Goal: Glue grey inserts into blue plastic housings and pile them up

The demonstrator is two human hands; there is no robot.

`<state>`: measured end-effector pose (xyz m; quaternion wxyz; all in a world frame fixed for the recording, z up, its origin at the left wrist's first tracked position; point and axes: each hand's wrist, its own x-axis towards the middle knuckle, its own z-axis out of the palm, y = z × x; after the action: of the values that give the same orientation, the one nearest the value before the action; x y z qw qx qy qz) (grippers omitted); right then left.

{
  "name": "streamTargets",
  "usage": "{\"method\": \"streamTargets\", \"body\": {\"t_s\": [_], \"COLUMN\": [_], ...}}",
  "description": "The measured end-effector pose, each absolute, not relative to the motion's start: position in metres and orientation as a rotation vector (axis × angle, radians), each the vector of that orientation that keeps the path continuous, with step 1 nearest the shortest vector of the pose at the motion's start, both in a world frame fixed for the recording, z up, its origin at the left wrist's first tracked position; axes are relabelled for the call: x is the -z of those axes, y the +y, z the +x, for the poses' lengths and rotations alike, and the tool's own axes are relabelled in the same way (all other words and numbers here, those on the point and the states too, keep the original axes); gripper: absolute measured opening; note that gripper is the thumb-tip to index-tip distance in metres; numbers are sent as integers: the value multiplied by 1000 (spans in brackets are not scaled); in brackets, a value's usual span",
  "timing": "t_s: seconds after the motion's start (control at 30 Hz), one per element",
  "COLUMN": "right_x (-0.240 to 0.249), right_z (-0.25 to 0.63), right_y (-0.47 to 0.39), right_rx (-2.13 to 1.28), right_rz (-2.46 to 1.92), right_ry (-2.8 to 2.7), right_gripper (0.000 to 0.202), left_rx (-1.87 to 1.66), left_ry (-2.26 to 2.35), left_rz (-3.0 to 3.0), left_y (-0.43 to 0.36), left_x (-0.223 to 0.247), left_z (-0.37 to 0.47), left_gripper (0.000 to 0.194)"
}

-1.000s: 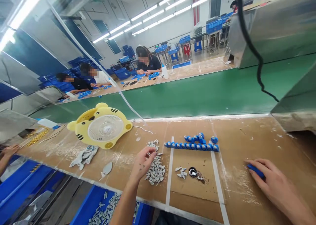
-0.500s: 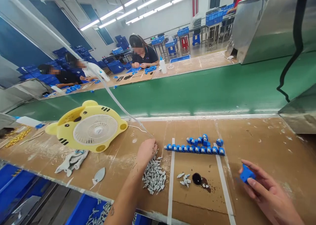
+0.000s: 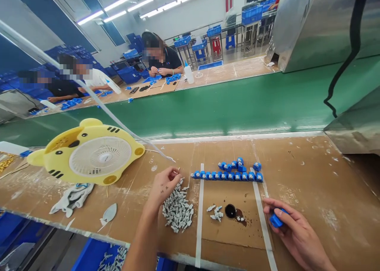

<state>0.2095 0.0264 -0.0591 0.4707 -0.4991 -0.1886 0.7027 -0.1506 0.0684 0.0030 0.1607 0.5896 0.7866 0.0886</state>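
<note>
My right hand [image 3: 297, 227] grips a blue part [image 3: 278, 218] between thumb and fingers, right of the taped strip. My left hand [image 3: 166, 185] is closed in a pinch above the top of a pile of grey parts [image 3: 178, 209]; a tiny light tip shows at its fingertips, too small to name. A row of blue parts [image 3: 230, 176] crosses the cardboard, with a few more behind it. Nearer me lie a small group of grey parts [image 3: 218, 214] and a round black cup [image 3: 230, 210] beside a dark brown smear.
A yellow animal-shaped fan [image 3: 89, 154] lies at the left, with a cloth [image 3: 73, 197] in front. A green conveyor belt [image 3: 237, 112] runs behind the table. People sit across it. A blue bin [image 3: 89, 257] of grey parts stands below the front edge.
My right hand has moved left with the blue part and turned it. My left hand has risen slightly off the pile, fingertips now showing. The whole view has shifted.
</note>
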Motion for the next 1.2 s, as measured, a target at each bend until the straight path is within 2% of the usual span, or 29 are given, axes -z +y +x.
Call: {"method": "streamTargets", "body": {"t_s": [0.1, 0.2, 0.3, 0.5, 0.6, 0.9, 1.0, 1.2], "right_x": [61, 56, 55, 65, 68, 58, 53, 45], "right_z": [212, 209, 201, 190, 190, 189, 188, 175], "right_y": [30, 36, 39, 33, 31, 34, 34, 35], "right_rx": [-1722, -1755, -1792, -1685, -1689, -1667, -1686, -1641], "right_rz": [-1194, -1144, -1121, -1181, -1141, -1125, -1155, -1217], "right_ry": [-463, -451, -508, -907, -941, -1037, -988, -909], "right_gripper": [46, 47, 47, 60, 62, 61, 62, 65], "left_rx": [-691, -896, -909, -735, -621, -353, -428, -837], "left_ry": [1928, 1617, 1452, 1423, 1418, 1424, 1453, 1501], "left_rz": [1572, 1617, 1926, 2425, 2533, 2563, 2488, 2184], "left_y": [37, 12, 5, 13, 14, 14, 14, 11], "left_x": [1, 10, 16, 22, 23, 27, 23, 6], "left_z": [-133, -101, -69, -43, -41, -41, -43, -36], "left_gripper": [28, 21, 20, 34, 36, 28, 26, 16]}}
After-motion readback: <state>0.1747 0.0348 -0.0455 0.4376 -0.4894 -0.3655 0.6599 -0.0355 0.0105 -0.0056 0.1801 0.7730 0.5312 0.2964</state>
